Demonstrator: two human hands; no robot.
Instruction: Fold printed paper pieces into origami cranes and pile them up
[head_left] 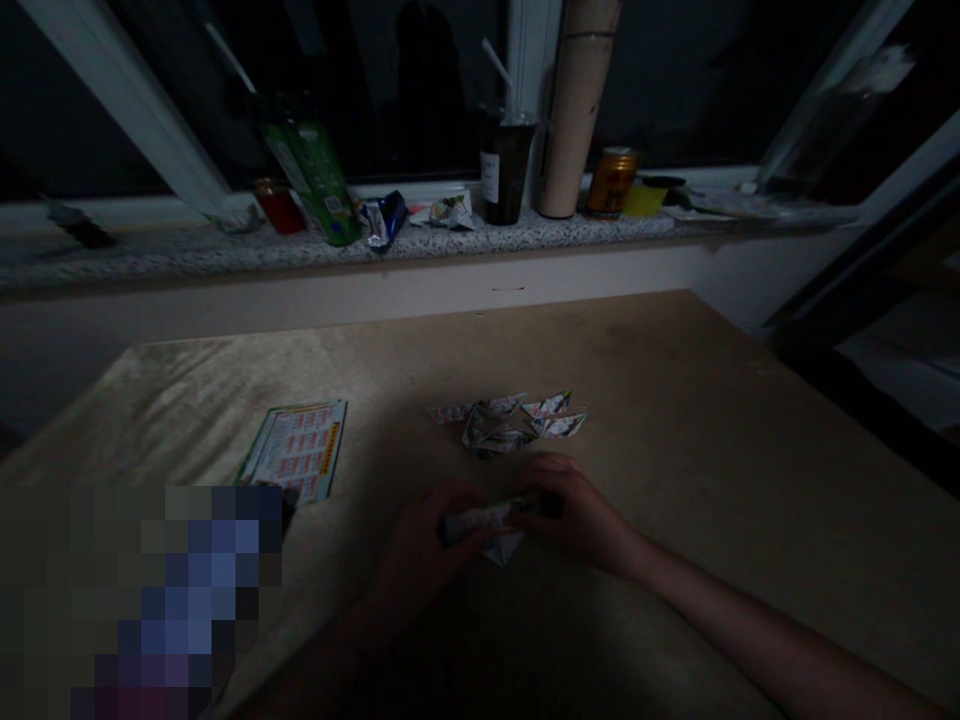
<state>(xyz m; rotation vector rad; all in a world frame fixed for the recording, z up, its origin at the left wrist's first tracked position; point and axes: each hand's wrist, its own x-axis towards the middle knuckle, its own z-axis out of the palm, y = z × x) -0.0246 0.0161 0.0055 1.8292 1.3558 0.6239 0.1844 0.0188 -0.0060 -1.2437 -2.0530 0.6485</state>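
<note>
Between my two hands, low over the table, is a partly folded piece of printed paper (495, 518) with a pale pointed flap at its lower edge. My left hand (431, 535) grips its left end, thumb along the near side. At the right end, my right hand (570, 505) pinches it with bent fingers. Just beyond my hands lie several small folded paper boats (495, 425), grouped close together and made of similar printed paper. Dim light hides the finer folds and some fingertips.
A printed sheet stack (296, 450) lies left on the tan table (652, 380), beside a pixelated patch. On the granite sill (435, 240) stand a green bottle (319, 185), a dark cup with a straw (504, 175), a cardboard tube (577, 110) and a gold can (611, 183).
</note>
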